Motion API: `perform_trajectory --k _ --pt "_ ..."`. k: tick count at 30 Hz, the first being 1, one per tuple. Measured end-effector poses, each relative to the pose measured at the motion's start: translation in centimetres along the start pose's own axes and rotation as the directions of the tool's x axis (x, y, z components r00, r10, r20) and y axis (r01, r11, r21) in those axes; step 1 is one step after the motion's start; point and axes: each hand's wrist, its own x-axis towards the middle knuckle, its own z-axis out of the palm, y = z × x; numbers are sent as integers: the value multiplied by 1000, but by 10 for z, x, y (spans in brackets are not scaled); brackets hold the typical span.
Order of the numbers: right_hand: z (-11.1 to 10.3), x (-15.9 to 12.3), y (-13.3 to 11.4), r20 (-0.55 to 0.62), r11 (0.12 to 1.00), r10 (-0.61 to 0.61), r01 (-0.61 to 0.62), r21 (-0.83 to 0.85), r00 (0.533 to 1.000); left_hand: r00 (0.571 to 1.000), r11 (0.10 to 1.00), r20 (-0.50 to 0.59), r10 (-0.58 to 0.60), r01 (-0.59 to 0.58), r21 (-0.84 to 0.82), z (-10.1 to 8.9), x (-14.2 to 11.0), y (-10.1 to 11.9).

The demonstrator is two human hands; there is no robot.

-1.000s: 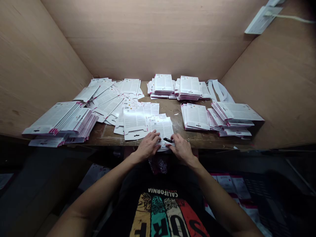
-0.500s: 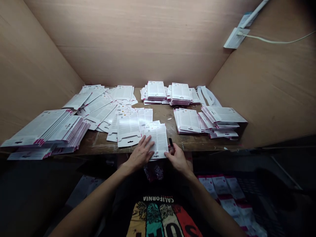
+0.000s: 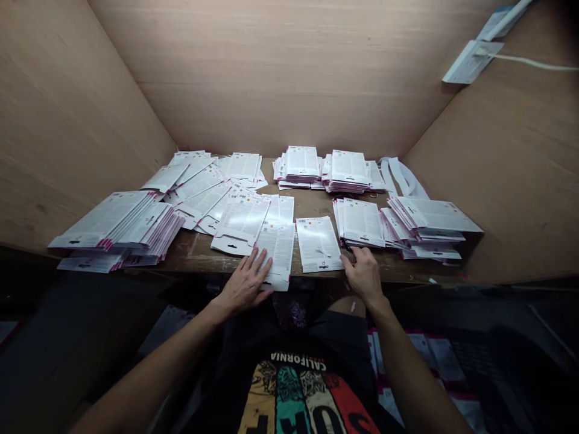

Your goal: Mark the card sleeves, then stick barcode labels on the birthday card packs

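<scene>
Your hands had spread apart since the earlier frame, with your right hand shifted off to the right and a printed card now lying by itself on the worktop between them. Your left hand lay flat and open, palm down, fingers spread, on the lower part of a second card, with the forearm running in from the lower left. That card sat at a slant, its near end over the worktop's front edge and its far end overlapping the cards behind it. Your right hand was angled inward at that front edge, wrist low, fingers loosely curled towards a black pen just beside the fingertips; this view did not show whether they gripped it. The pen showed at the near corner of a stack of cards, just right of the lone card. More pink-edged stacks lay to the left and along the back of the worktop, and a white strap lay behind the right-hand stacks, against the wooden panel.
</scene>
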Motion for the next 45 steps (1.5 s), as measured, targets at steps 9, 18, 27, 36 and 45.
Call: perform_trajectory --k 9,18,27,36,45 --pt "15 -11 -12 208 981 -143 111 158 968 946 975 -314 -77 7 -220 -1 23 29" --pt "9 -11 0 67 587 381 -298 753 922 990 983 -117 -76 55 -173 13 90 86" --pt "19 -17 -15 278 665 147 -302 683 949 992 974 -118 34 -60 -218 10 83 73" --pt "32 -17 -17 285 658 78 -264 705 955 995 968 -89 33 -54 -244 6 87 70" --pt "20 1 -7 281 612 116 -292 735 953 990 953 -141 -6 -37 -300 10 87 69"
